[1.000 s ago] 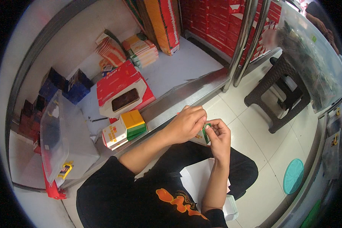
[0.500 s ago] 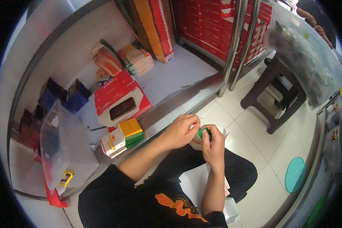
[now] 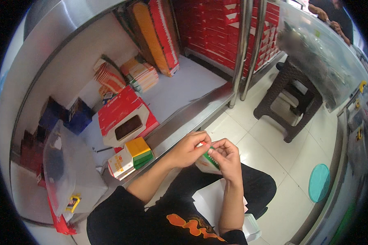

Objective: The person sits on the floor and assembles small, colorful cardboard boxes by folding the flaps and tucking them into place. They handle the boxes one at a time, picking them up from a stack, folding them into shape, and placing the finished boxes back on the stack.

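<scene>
Both grips are pinched on one small white-and-green packet [image 3: 206,160] held over the lap, the left hand [image 3: 189,149] closing on its upper edge and the right hand [image 3: 226,157] cupping its far side; compared with a second ago the hands have dropped lower and drawn tighter together, so the packet is now mostly hidden between the fingers, which suggests fine work at its end. Beside them, on the steel shelf [image 3: 192,112], the yellow-and-green boxes [image 3: 131,157] and the red windowed box [image 3: 124,120] lie as they did.
</scene>
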`<act>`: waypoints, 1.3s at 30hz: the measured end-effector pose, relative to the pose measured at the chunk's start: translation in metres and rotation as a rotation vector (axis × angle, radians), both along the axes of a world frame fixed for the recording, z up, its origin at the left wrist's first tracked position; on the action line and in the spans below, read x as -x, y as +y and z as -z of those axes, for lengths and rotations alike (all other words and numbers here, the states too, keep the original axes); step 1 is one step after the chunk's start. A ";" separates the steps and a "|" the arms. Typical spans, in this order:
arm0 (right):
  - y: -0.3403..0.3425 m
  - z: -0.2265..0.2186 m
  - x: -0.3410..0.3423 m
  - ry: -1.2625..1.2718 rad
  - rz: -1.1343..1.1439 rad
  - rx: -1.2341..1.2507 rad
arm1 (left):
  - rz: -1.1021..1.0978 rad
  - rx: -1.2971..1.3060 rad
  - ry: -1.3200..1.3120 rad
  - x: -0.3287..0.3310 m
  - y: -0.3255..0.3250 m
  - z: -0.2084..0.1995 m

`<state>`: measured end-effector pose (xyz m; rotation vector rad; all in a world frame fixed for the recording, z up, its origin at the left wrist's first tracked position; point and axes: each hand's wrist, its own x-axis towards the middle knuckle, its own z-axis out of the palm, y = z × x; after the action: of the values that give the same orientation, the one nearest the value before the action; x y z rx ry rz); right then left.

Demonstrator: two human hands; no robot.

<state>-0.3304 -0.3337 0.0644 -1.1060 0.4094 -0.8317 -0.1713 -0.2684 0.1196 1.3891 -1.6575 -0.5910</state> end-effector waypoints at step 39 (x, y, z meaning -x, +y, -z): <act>0.008 -0.035 0.003 0.236 0.234 0.904 | -0.070 -0.162 0.717 -0.032 0.001 0.049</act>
<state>-0.3336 -0.3259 0.0998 -2.0346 0.3637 -1.1380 -0.1390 -0.2677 0.0703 1.1444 -0.9974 -1.0530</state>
